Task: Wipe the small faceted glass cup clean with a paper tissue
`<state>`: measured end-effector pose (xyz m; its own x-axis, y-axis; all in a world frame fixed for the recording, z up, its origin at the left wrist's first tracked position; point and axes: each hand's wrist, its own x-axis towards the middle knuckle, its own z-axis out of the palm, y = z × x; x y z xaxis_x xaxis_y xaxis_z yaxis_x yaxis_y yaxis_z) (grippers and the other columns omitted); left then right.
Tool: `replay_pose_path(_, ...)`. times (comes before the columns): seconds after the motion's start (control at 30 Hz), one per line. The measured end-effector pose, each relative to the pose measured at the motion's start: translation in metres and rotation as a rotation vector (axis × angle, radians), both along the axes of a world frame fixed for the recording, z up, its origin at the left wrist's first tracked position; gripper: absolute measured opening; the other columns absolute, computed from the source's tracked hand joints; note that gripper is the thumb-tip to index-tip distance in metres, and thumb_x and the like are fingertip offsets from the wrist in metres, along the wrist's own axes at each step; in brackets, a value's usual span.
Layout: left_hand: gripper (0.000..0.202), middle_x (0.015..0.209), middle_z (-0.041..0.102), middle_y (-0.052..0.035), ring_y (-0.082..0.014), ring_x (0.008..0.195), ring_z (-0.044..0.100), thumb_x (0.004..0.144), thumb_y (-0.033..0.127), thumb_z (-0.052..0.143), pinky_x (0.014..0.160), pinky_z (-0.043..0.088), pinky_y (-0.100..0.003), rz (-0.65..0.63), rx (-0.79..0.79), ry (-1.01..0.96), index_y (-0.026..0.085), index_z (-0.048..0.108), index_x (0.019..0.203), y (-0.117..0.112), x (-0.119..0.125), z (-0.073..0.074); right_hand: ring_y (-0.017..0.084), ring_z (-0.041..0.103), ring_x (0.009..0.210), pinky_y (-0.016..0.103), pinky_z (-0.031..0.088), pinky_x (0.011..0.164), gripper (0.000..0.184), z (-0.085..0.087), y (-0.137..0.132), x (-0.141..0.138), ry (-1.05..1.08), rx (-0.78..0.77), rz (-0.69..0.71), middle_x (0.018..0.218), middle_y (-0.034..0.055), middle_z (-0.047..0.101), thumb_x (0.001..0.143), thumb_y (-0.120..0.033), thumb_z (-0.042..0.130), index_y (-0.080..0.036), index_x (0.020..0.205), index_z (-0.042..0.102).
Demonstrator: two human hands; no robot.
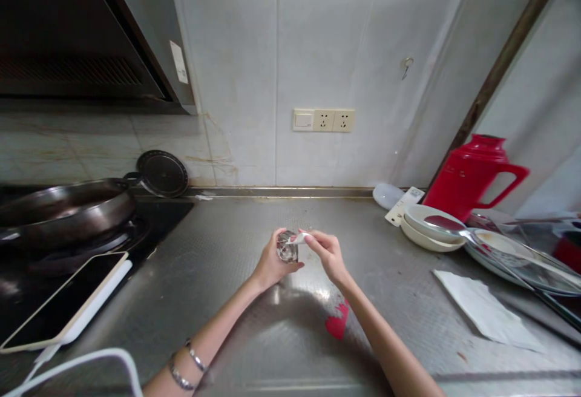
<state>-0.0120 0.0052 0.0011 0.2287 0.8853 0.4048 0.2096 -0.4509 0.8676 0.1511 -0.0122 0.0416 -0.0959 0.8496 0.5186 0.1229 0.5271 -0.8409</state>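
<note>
Over the middle of the steel counter, my left hand [271, 261] is wrapped round a small clear glass [287, 248]. Its mouth is tipped towards my right hand [327, 253]. Between the thumb and fingers of that hand is a folded white tissue [299, 238], pinched at the glass's rim. Whether the tissue reaches inside the glass is too small to tell. A torn red piece [336, 322] lies flat on the counter beside my right forearm.
At left, a pan [68, 215] sits on the stove near a phone [68, 300] with a white cable. To the right are stacked bowls [429, 242], a red thermos jug [472, 173], a plate with utensils [508, 252] and a white paper towel [485, 309]. A tiled wall closes the back.
</note>
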Motion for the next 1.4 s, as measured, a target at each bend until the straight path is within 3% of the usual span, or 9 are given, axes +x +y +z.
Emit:
replay_pose_path(0.1, 0.086, 0.120, 0.057, -0.0118, -0.0263, 0.110, 0.056, 0.053, 0.022, 0.082, 0.097, 0.041, -0.040, 0.012, 0.033, 0.045, 0.019, 0.036, 0.126, -0.002, 0.000, 0.000, 0.021, 0.064, 0.077, 0.029, 0.049, 0.071, 0.040, 0.001, 0.006, 0.005, 0.028, -0.010, -0.118, 0.078, 0.0051, 0.071, 0.088, -0.048, 0.049, -0.016, 0.088, 0.073)
replay_pose_path(0.2, 0.093, 0.128, 0.052, -0.0126, -0.0288, 0.117, 0.051, 0.051, 0.022, 0.083, 0.101, 0.038, -0.042, -0.008, 0.074, 0.108, 0.020, 0.035, 0.131, -0.004, 0.001, -0.001, 0.017, 0.061, 0.068, 0.024, 0.046, 0.063, 0.041, -0.003, 0.011, 0.005, -0.099, 0.058, -0.250, 0.070, 0.0033, 0.068, 0.089, -0.047, 0.046, -0.014, 0.085, 0.071)
replay_pose_path(0.3, 0.099, 0.133, 0.048, -0.0133, -0.0300, 0.121, 0.048, 0.051, 0.022, 0.083, 0.104, 0.036, -0.044, -0.021, 0.100, 0.135, 0.020, 0.032, 0.135, -0.005, 0.003, -0.004, 0.017, 0.063, 0.067, 0.023, 0.046, 0.062, 0.037, -0.008, 0.009, -0.001, -0.267, 0.119, -0.182, 0.074, 0.0034, 0.069, 0.092, -0.040, 0.043, -0.016, 0.089, 0.070)
replay_pose_path(0.47, 0.099, 0.133, 0.049, -0.0147, -0.0304, 0.123, 0.047, 0.052, 0.021, 0.082, 0.105, 0.035, -0.045, -0.026, 0.102, 0.135, 0.019, 0.031, 0.137, -0.003, 0.005, -0.009, 0.020, 0.067, 0.093, 0.028, 0.051, 0.080, 0.031, -0.012, 0.004, -0.008, -0.319, 0.223, -0.049, 0.101, 0.0048, 0.071, 0.095, -0.030, 0.039, -0.023, 0.110, 0.065)
replay_pose_path(0.63, 0.086, 0.135, 0.048, -0.0161, -0.0303, 0.124, 0.046, 0.055, 0.023, 0.080, 0.106, 0.034, -0.044, -0.036, 0.108, 0.137, 0.016, 0.040, 0.130, -0.004, 0.007, -0.008, 0.019, 0.061, 0.109, 0.038, 0.041, 0.104, 0.032, -0.016, 0.006, -0.008, -0.362, 0.409, 0.038, 0.111, 0.0051, 0.068, 0.095, -0.020, 0.037, -0.024, 0.117, 0.060)
replay_pose_path(0.93, 0.058, 0.109, 0.065, -0.0097, -0.0236, 0.094, 0.063, 0.060, 0.024, 0.075, 0.080, 0.050, -0.033, -0.009, 0.020, 0.125, 0.017, 0.052, 0.113, -0.002, 0.008, -0.002, 0.020, 0.055, 0.118, 0.045, 0.041, 0.106, 0.037, -0.022, 0.004, -0.010, -0.570, 0.626, 0.024, 0.118, 0.0115, 0.064, 0.091, -0.011, 0.038, -0.019, 0.126, 0.051)
replay_pose_path(1.1, 0.066, 0.111, 0.065, -0.0109, -0.0263, 0.098, 0.062, 0.055, 0.023, 0.076, 0.086, 0.048, -0.037, 0.029, 0.010, 0.133, 0.018, 0.052, 0.116, 0.002, 0.008, -0.009, 0.019, 0.061, 0.108, 0.047, 0.041, 0.105, 0.032, -0.019, 0.002, -0.010, -0.515, 0.597, 0.053, 0.107, 0.0085, 0.069, 0.091, -0.014, 0.038, -0.020, 0.116, 0.057)
replay_pose_path(1.23, 0.077, 0.100, 0.069, -0.0079, -0.0255, 0.092, 0.064, 0.051, 0.025, 0.079, 0.083, 0.050, -0.037, 0.079, -0.056, 0.111, 0.019, 0.047, 0.122, 0.002, 0.006, -0.007, 0.019, 0.065, 0.096, 0.046, 0.038, 0.106, 0.028, -0.015, -0.003, -0.012, -0.400, 0.522, 0.116, 0.097, 0.0050, 0.071, 0.093, -0.020, 0.038, -0.022, 0.105, 0.063)
replay_pose_path(1.4, 0.075, 0.092, 0.069, -0.0069, -0.0222, 0.082, 0.065, 0.052, 0.029, 0.081, 0.075, 0.052, -0.035, 0.106, -0.112, 0.081, 0.016, 0.048, 0.119, 0.002, 0.004, 0.001, 0.021, 0.068, 0.087, 0.041, 0.042, 0.100, 0.032, -0.012, -0.003, -0.012, -0.114, 0.200, 0.097, 0.077, 0.0014, 0.072, 0.093, -0.037, 0.044, -0.021, 0.084, 0.071)
